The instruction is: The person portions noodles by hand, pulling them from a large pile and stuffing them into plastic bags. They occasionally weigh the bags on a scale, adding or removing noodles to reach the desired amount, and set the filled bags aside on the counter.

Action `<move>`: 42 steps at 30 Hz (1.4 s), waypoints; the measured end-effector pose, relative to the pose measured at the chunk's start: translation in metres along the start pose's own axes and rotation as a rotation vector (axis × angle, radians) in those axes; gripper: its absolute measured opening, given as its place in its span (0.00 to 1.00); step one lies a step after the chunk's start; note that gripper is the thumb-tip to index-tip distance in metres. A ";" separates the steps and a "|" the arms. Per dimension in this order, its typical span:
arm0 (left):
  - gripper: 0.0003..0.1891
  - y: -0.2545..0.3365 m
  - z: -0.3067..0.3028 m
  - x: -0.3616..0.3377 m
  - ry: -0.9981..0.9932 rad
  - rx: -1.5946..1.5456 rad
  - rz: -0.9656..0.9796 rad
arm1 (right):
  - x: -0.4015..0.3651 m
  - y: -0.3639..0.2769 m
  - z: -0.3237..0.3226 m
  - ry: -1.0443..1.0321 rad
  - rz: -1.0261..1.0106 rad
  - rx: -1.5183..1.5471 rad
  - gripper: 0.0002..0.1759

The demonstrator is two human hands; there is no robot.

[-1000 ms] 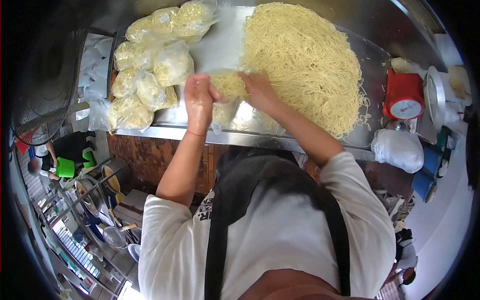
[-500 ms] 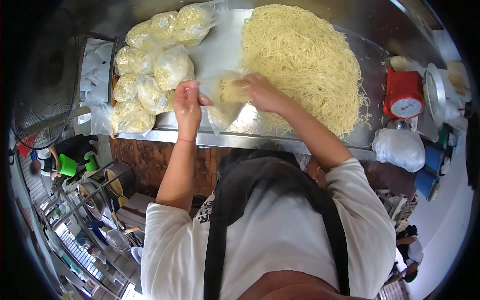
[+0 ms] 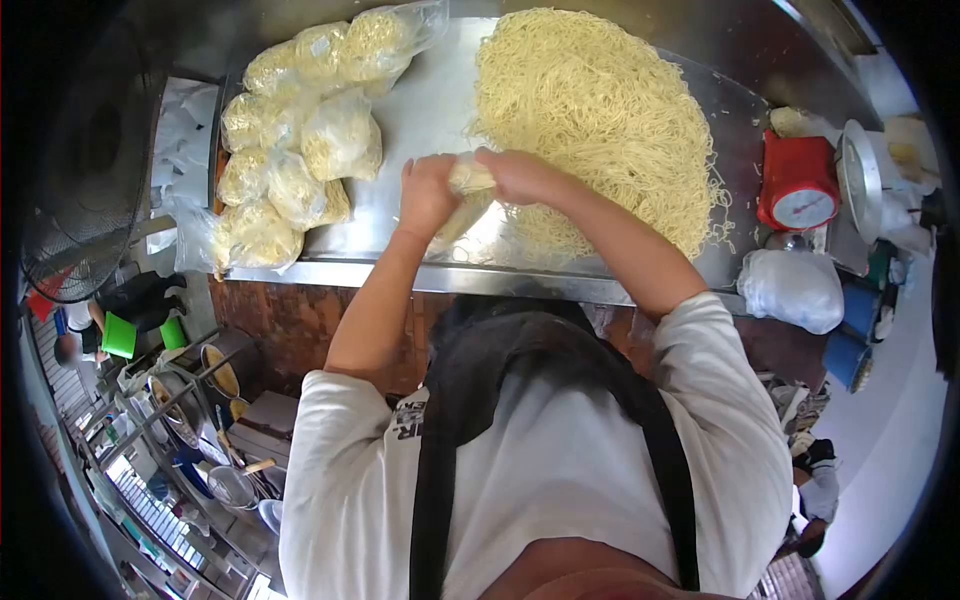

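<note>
A clear plastic bag with noodles in it [image 3: 462, 215] hangs between my hands over the metal table, slightly blurred. My left hand [image 3: 428, 190] is closed on the bag's left side near its top. On the other side, my right hand [image 3: 518, 177] has its fingers closed at the bag's upper edge; my knuckles hide the exact grip. Right beside it spreads a large heap of loose yellow noodles [image 3: 600, 120]. To the left of my hands, several filled noodle bags [image 3: 338, 135] are piled together.
The metal table's front edge [image 3: 440, 278] runs before my body. At right stand a red scale [image 3: 797, 180] and a white plastic bundle [image 3: 795, 290]. A fan [image 3: 80, 200] is at far left. Other people [image 3: 818, 490] are in the background.
My left hand has moved right and closed on the bag, beside my right hand. The bag's top is now gathered between both hands. The view has shifted slightly.
</note>
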State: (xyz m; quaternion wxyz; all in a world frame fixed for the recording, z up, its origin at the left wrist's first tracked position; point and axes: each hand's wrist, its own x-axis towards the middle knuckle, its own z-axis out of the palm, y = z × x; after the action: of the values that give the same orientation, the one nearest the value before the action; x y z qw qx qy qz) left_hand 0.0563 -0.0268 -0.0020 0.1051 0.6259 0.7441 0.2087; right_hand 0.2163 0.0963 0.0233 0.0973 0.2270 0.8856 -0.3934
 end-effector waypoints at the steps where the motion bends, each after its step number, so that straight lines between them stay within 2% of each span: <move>1: 0.24 -0.009 -0.001 -0.003 -0.094 0.000 -0.029 | -0.013 0.004 -0.004 -0.026 0.039 -0.021 0.24; 2: 0.24 -0.014 0.000 -0.003 -0.072 0.007 -0.036 | -0.024 0.011 -0.014 -0.045 0.078 -0.045 0.21; 4: 0.22 -0.016 -0.004 -0.004 -0.052 0.030 -0.040 | -0.050 0.018 -0.042 -0.085 0.032 -0.086 0.14; 6: 0.21 -0.013 -0.004 -0.004 -0.003 0.039 -0.025 | -0.070 0.027 -0.060 -0.122 0.037 -0.158 0.11; 10: 0.21 -0.010 -0.003 -0.006 -0.026 0.012 -0.043 | -0.104 0.037 -0.092 -0.146 0.026 -0.263 0.08; 13: 0.22 -0.008 -0.004 -0.008 -0.039 0.004 -0.047 | -0.118 0.026 -0.113 -0.146 0.143 -0.153 0.07; 14: 0.23 -0.009 -0.005 -0.008 -0.042 0.001 -0.057 | -0.120 0.032 -0.116 -0.140 0.127 -0.158 0.07; 16: 0.24 -0.018 -0.004 -0.013 -0.024 -0.026 -0.066 | -0.127 0.056 -0.128 -0.132 0.092 -0.169 0.09; 18: 0.26 -0.038 -0.003 -0.022 0.020 -0.077 -0.065 | -0.142 0.110 -0.139 -0.054 0.162 -0.140 0.14; 19: 0.26 -0.046 -0.007 -0.024 0.025 -0.087 -0.050 | -0.156 0.123 -0.152 0.043 0.082 -0.026 0.17; 20: 0.27 -0.052 -0.011 -0.029 0.025 -0.099 -0.036 | -0.158 0.170 -0.154 0.154 0.541 0.678 0.15; 22: 0.31 -0.056 -0.021 -0.035 -0.041 -0.176 -0.013 | -0.156 0.182 -0.160 0.260 0.315 0.137 0.14; 23: 0.29 -0.052 -0.026 -0.038 -0.012 -0.201 -0.010 | -0.151 0.187 -0.167 0.311 0.193 -0.136 0.13; 24: 0.28 -0.038 -0.037 -0.041 0.014 -0.227 -0.007 | -0.140 0.200 -0.172 0.239 -0.188 -0.676 0.13; 25: 0.26 -0.026 -0.044 -0.048 0.036 -0.251 -0.003 | -0.125 0.150 -0.164 0.185 0.056 -0.633 0.12; 27: 0.20 -0.012 -0.050 -0.070 0.149 -0.104 -0.053 | -0.094 0.045 -0.149 0.062 0.565 -0.611 0.11; 28: 0.18 -0.007 -0.051 -0.078 0.205 -0.031 -0.080 | -0.080 0.028 -0.124 0.077 0.534 -0.520 0.14; 29: 0.16 -0.007 -0.044 -0.087 0.245 -0.157 -0.226 | -0.071 -0.020 -0.107 0.016 0.435 -0.555 0.16; 31: 0.13 -0.012 -0.023 -0.102 0.331 -0.410 -0.513 | -0.031 -0.014 -0.010 0.365 0.107 -0.317 0.23; 32: 0.11 -0.010 -0.022 -0.093 0.254 -0.793 -0.799 | -0.010 -0.008 0.034 0.467 -0.026 -0.324 0.24; 33: 0.10 0.000 -0.026 -0.080 0.323 -1.021 -0.871 | 0.011 -0.002 0.079 0.566 -0.157 -0.342 0.26; 34: 0.10 0.016 -0.037 -0.064 0.392 -1.253 -0.938 | 0.029 0.009 0.100 0.368 -0.077 -0.147 0.28; 35: 0.10 0.031 -0.049 -0.048 0.463 -1.485 -0.998 | 0.024 0.003 0.089 0.277 -0.029 -0.115 0.26; 37: 0.07 0.042 -0.073 -0.032 0.472 -1.502 -0.901 | 0.008 -0.032 0.033 0.094 0.058 -0.052 0.22; 40: 0.09 0.057 -0.096 -0.024 0.410 -1.539 -0.740 | -0.011 -0.061 -0.023 0.039 -0.047 -0.099 0.17; 42: 0.10 0.068 -0.092 -0.031 0.351 -1.428 -0.643 | -0.005 -0.070 -0.029 0.042 -0.192 0.108 0.15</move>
State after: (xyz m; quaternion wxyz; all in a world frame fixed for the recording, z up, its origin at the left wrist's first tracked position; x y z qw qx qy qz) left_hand 0.0841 -0.0652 0.1067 0.4165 0.1204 0.5803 0.6894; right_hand 0.1877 0.0747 0.0901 0.0279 0.1542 0.8826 -0.4433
